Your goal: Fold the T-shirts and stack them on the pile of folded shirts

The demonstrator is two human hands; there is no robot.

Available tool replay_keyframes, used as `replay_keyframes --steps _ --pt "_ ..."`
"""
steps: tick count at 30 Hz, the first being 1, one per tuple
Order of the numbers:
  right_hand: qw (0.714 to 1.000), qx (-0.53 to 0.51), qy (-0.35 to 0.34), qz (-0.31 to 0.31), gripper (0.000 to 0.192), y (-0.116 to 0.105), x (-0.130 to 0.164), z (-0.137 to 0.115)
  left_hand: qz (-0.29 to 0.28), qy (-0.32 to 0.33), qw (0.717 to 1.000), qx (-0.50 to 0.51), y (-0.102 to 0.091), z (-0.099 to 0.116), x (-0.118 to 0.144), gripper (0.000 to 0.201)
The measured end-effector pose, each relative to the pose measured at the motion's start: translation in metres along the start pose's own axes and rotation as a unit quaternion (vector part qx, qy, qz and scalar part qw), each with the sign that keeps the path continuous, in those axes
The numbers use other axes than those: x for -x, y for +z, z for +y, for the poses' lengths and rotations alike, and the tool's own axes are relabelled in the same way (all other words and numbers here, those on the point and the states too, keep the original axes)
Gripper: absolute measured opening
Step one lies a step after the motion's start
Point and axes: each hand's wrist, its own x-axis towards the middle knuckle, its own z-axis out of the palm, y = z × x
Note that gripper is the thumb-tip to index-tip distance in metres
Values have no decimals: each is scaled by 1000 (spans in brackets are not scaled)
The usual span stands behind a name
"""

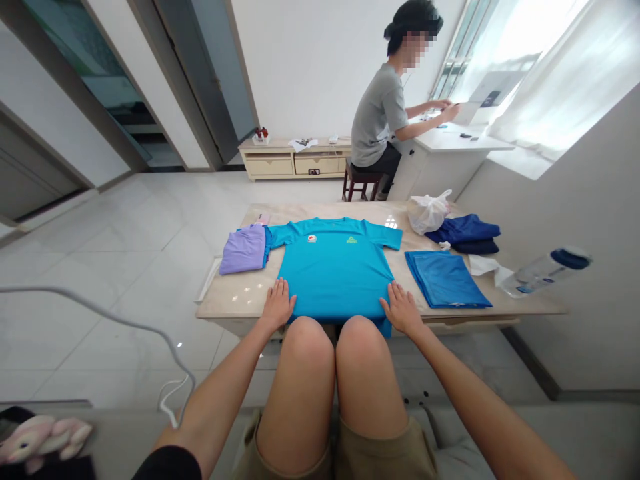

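Note:
A bright blue T-shirt [337, 273] lies spread on the marble-look table [240, 293], its collar away from me and its hem drooping over the near edge. My left hand [279, 303] rests flat at the shirt's lower left edge, fingers stretched out. At the lower right edge, my right hand [401, 307] lies with its fingers extended and the thumb toward the cloth. Neither hand grips anything. Beyond my left hand, a folded lilac garment [243, 250] sits by the left sleeve. To the right of my right hand is a folded blue garment [449, 279].
A white plastic bag [429, 212] and dark blue clothes [467, 232] lie at the table's back right. A clear bottle [547, 272] stands near the right end beside white tissue [490, 268]. A person [377, 113] sits at a white desk [460, 138] beyond. A cable [125, 320] hangs at left.

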Motion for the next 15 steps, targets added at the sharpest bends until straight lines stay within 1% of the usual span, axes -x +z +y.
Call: replay_keyframes --steps 4,7,9,12,15 --pt "1000 6 -5 3 71 5 9 6 7 17 1000 -16 -1 -1 2 73" --pt "1000 7 -7 18 70 8 11 5 7 28 999 -18 -1 -4 2 73" --pt "1000 7 -7 29 71 8 10 3 -2 31 999 -18 -5 -6 -1 73" --pt "1000 12 -16 23 70 1 6 3 -32 29 999 -27 -18 -6 -11 73" --pt "999 18 -25 -11 69 -12 1 6 -74 18 997 -29 -36 -4 -27 72"
